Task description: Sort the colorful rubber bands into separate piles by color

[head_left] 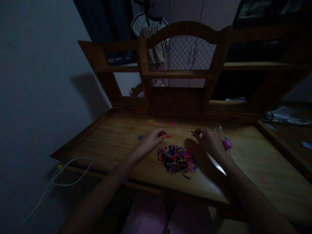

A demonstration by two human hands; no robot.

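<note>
A pile of small coloured hair bands (176, 158), black, red, yellow, blue and pink, lies on the wooden desk in front of me. My right hand (207, 138), to the right above the pile, pinches a small black hair band (192, 133) between thumb and fingertips. Left of it, my left hand (156, 137) is low over the desk with its fingers curled and the tips close together. Whether anything is in them I cannot make out. Right by those fingertips lie orange-red bands (169, 136). Blue bands (140, 137), yellow bands (150, 121) and pink bands (172, 123) lie in separate spots.
A clear container with a pink end (227, 143) lies beyond my right wrist. The desk (104, 139) has a wooden shelf unit (175, 74) along its back. A white cable (73, 159) loops over the left front edge. One brownish band (186, 176) lies near the front.
</note>
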